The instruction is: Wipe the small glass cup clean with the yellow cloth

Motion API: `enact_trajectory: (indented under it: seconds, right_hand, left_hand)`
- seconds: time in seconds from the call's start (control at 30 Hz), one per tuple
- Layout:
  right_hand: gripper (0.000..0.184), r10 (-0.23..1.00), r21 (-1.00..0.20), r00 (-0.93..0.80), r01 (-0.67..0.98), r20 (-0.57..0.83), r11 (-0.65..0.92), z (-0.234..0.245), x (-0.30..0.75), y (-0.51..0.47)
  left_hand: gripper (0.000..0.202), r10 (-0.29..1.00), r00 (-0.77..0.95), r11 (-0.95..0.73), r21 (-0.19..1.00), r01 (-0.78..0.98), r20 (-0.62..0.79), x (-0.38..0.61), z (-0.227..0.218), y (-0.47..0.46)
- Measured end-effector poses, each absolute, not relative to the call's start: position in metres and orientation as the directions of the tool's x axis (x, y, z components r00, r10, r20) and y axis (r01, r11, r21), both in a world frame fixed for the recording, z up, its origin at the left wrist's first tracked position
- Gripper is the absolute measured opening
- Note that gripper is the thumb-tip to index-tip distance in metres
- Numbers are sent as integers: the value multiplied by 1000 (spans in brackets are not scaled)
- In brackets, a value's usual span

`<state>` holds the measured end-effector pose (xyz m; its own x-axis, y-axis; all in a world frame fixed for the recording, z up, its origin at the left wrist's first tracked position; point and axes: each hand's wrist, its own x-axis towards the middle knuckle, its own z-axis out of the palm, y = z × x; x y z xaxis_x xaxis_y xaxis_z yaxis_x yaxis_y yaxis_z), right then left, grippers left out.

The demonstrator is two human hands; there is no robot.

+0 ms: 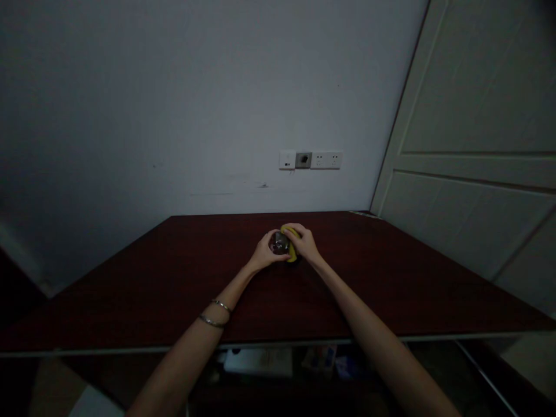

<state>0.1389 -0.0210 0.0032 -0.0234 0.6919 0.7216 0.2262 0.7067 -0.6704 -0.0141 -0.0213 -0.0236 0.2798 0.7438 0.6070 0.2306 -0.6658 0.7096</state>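
Note:
Both my arms reach out over a dark red-brown table [174,278]. My left hand [263,255] and my right hand [306,242] meet near the table's far middle and close together around a small object [281,243]. The object has a dark, shiny grey part between the hands and a yellow part [292,233] under my right fingers. In the dim light I cannot make out what the object is. Two thin bracelets [216,313] circle my left wrist.
A pale wall stands behind the table with a row of wall sockets [310,160]. A white panelled door or cabinet [473,174] rises at the right. Under the table's front edge lie a white box [260,362] and other small items.

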Motion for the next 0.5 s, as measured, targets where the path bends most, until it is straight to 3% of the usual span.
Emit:
enact_trajectory:
  seconds: [0.13,0.23,0.5]
  right_hand:
    - [20,552,-461,-228,352,802,815,9,135,-36]
    - [19,515,-384,-311,396,799,834,10,134,-40]
    - [18,609,-515,-164,393,776,762,8,137,-29]
  left_hand:
    - [76,746,283,-664,701,261,602,-14,-25,-21]
    - [74,773,270,-632,728,265,573,-13,-25,-22]
    - [79,763,277,-645,706,291,584,-13,-27,-23]
